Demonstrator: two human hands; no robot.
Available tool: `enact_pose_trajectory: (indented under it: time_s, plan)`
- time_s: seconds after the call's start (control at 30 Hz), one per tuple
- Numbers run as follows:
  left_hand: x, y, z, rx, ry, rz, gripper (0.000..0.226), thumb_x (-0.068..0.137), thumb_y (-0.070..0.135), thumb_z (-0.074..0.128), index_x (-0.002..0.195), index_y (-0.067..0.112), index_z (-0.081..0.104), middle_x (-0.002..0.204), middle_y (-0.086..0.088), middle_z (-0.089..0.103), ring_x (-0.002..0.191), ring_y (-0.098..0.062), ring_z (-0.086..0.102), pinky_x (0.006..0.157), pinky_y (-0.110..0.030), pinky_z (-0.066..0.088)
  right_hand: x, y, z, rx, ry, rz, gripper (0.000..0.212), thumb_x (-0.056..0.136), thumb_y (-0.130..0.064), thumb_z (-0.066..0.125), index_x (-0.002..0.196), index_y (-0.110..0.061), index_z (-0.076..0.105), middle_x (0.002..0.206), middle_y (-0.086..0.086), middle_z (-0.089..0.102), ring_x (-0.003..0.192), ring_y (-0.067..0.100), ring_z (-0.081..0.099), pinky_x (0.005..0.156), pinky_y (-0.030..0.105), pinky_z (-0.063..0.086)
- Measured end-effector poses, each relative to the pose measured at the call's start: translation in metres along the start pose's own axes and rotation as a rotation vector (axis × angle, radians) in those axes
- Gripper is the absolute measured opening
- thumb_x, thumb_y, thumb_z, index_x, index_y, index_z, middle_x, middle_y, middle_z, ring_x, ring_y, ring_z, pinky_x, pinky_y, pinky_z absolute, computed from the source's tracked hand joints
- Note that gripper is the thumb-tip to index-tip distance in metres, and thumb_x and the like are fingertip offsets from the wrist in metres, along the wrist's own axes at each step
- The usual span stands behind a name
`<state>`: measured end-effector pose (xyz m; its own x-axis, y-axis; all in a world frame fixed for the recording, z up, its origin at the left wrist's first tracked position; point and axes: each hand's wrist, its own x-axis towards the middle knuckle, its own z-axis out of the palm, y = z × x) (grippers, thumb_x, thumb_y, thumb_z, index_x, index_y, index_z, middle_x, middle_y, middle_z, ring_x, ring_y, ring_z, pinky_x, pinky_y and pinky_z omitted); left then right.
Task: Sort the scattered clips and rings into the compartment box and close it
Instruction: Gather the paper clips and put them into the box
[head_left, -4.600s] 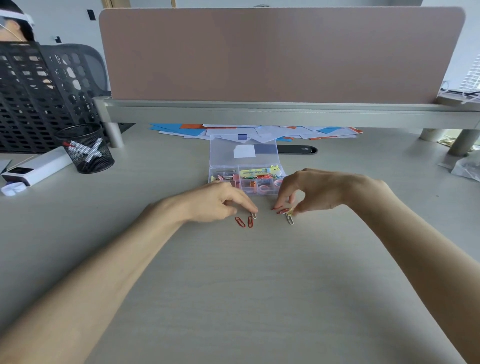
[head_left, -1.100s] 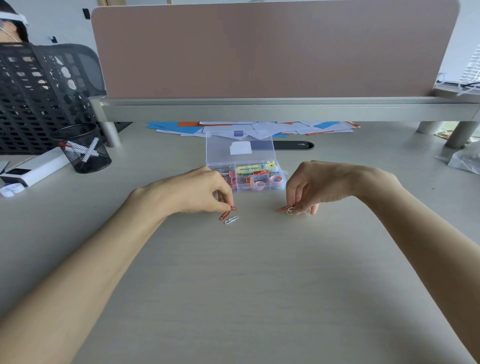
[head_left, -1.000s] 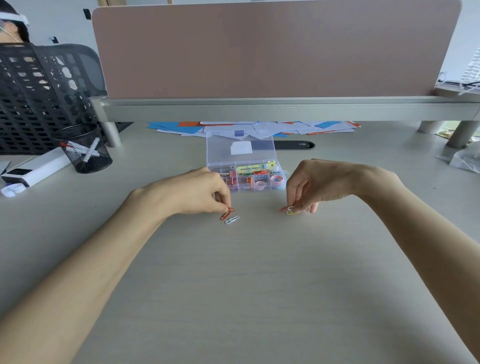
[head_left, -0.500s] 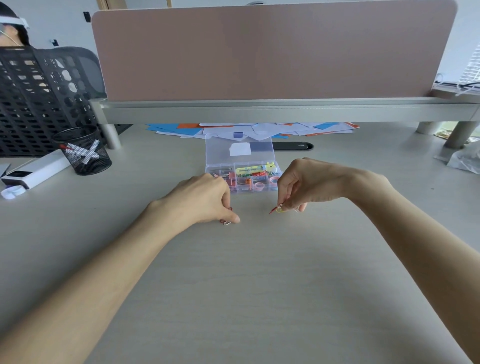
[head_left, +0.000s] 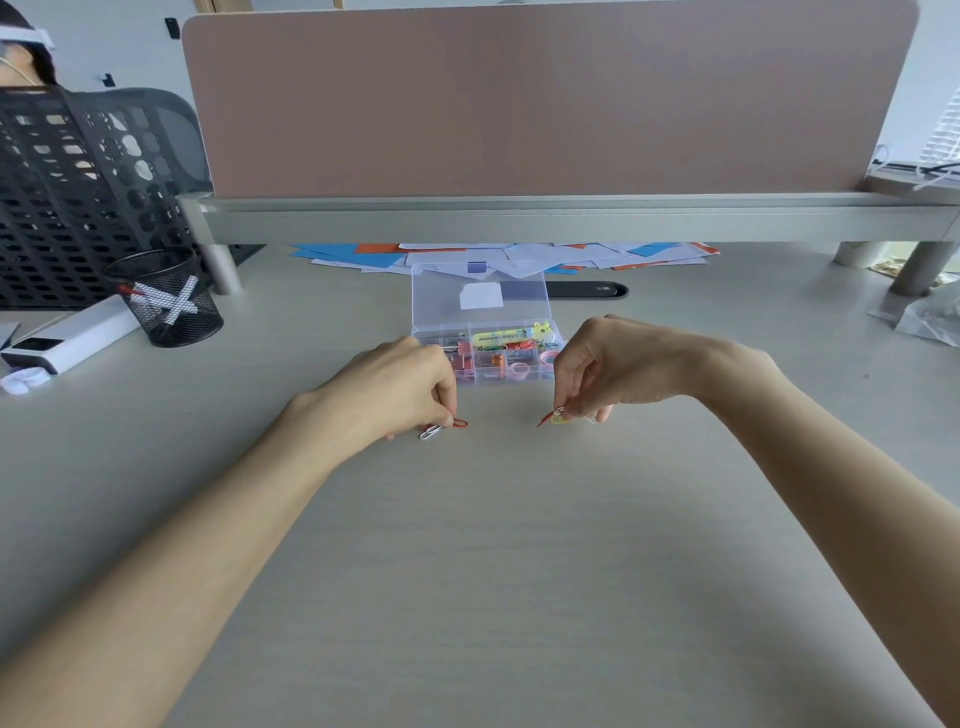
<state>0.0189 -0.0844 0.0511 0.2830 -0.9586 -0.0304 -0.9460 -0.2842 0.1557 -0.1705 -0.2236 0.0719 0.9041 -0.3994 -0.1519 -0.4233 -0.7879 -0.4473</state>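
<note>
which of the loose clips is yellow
The yellow clip, pinched in the right hand with a red one; the left hand pinches a red clip, beside a white clip.

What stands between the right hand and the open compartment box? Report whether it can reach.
Probably yes. The right hand, pinching paper clips, is just beside the compartment box; its lid stands open and nothing lies between.

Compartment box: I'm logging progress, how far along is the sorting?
Done: compartment box holds clips and rings. In hand: left hand pinches a red clip beside a white clip; right hand pinches red and yellow clips. Remaining: boxing these, shutting the open lid.
</note>
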Motion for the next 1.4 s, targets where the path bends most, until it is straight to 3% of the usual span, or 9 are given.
enact_pose_trajectory:
  time_s: [0.4, 0.6, 0.77, 0.9, 1.0, 1.1, 1.17, 1.3, 1.4]
  plan:
    - [-0.009, -0.017, -0.007, -0.189, -0.026, -0.001, 0.004, 0.075, 0.02, 0.074, 0.075, 0.025, 0.074, 0.058, 0.016, 0.068, 0.063, -0.015, 0.065, 0.036, -0.021, 0.045, 0.022, -0.027, 0.023, 0.139, 0.145, -0.149, 0.002, 0.077, -0.01, 0.074, 0.078, -0.011, 0.074, 0.072, 0.008, 0.072, 0.061, 0.013, 0.069, 0.06, 0.015, 0.051]
    - [-0.021, -0.016, 0.004, -0.186, 0.028, -0.059, 0.02, 0.069, 0.046, 0.078, 0.075, 0.028, 0.073, 0.067, 0.012, 0.068, 0.052, -0.019, 0.061, 0.04, -0.021, 0.042, 0.047, -0.041, 0.037, 0.0, 0.183, -0.138, 0.007, 0.078, -0.009, 0.07, 0.075, -0.014, 0.072, 0.061, -0.003, 0.067, 0.051, 0.003, 0.062, 0.06, 0.018, 0.051]
    - [-0.023, -0.015, 0.008, -0.166, 0.074, -0.061, 0.004, 0.077, 0.029, 0.073, 0.081, 0.028, 0.075, 0.061, 0.011, 0.063, 0.054, -0.018, 0.062, 0.047, -0.021, 0.044, 0.053, -0.044, 0.042, -0.05, 0.155, -0.125, 0.015, 0.077, -0.009, 0.066, 0.073, -0.022, 0.072, 0.069, 0.001, 0.073, 0.051, -0.01, 0.056, 0.073, 0.028, 0.056]
    - [-0.026, -0.012, 0.011, 0.026, 0.14, 0.026, 0.018, 0.082, 0.02, 0.06, 0.09, 0.027, 0.076, 0.085, 0.005, 0.071, 0.076, -0.02, 0.063, 0.064, -0.026, 0.047, 0.052, -0.046, 0.041, -0.09, 0.143, -0.115, 0.011, 0.077, -0.011, 0.066, 0.077, -0.019, 0.074, 0.068, -0.001, 0.073, 0.051, -0.008, 0.056, 0.074, 0.028, 0.056]
    - [-0.027, -0.012, 0.012, 0.044, 0.155, 0.033, 0.019, 0.08, 0.018, 0.06, 0.086, 0.025, 0.076, 0.083, 0.002, 0.071, 0.081, -0.025, 0.063, 0.065, -0.028, 0.049, 0.05, -0.048, 0.041, -0.118, 0.14, -0.111, 0.013, 0.079, -0.011, 0.066, 0.082, -0.019, 0.075, 0.071, -0.001, 0.074, 0.05, -0.006, 0.055, 0.07, 0.025, 0.056]
    - [-0.028, -0.005, 0.013, 0.164, 0.162, 0.031, 0.016, 0.071, 0.012, 0.055, 0.056, 0.015, 0.056, 0.057, -0.002, 0.048, 0.076, -0.034, 0.058, 0.056, -0.028, 0.039, 0.049, -0.05, 0.042, -0.124, 0.142, -0.11, 0.016, 0.077, -0.011, 0.066, 0.082, -0.021, 0.077, 0.072, -0.001, 0.074, 0.056, -0.002, 0.058, 0.068, 0.025, 0.055]
    - [-0.03, 0.001, 0.013, 0.221, 0.156, 0.039, 0.015, 0.071, 0.01, 0.053, 0.058, 0.013, 0.048, 0.055, -0.002, 0.036, 0.074, -0.036, 0.051, 0.057, -0.029, 0.034, 0.049, -0.051, 0.043, -0.118, 0.141, -0.106, 0.017, 0.076, -0.01, 0.067, 0.082, -0.022, 0.077, 0.071, -0.002, 0.074, 0.058, 0.002, 0.06, 0.067, 0.025, 0.056]
    - [-0.032, -0.003, 0.017, 0.205, 0.21, 0.05, 0.024, 0.077, 0.014, 0.053, 0.091, 0.019, 0.072, 0.089, -0.007, 0.067, 0.092, -0.034, 0.06, 0.07, -0.032, 0.046, 0.047, -0.048, 0.043, -0.035, 0.138, -0.07, 0.012, 0.075, -0.01, 0.071, 0.081, -0.019, 0.076, 0.064, -0.011, 0.069, 0.061, 0.006, 0.067, 0.066, 0.021, 0.055]
    - [-0.028, -0.015, 0.021, 0.143, 0.281, 0.071, 0.021, 0.078, 0.016, 0.053, 0.088, 0.019, 0.071, 0.091, -0.003, 0.069, 0.093, -0.03, 0.06, 0.074, -0.035, 0.051, 0.044, -0.045, 0.041, 0.034, 0.113, -0.046, 0.012, 0.076, -0.008, 0.072, 0.082, -0.017, 0.076, 0.062, -0.012, 0.067, 0.057, 0.005, 0.067, 0.064, 0.017, 0.055]
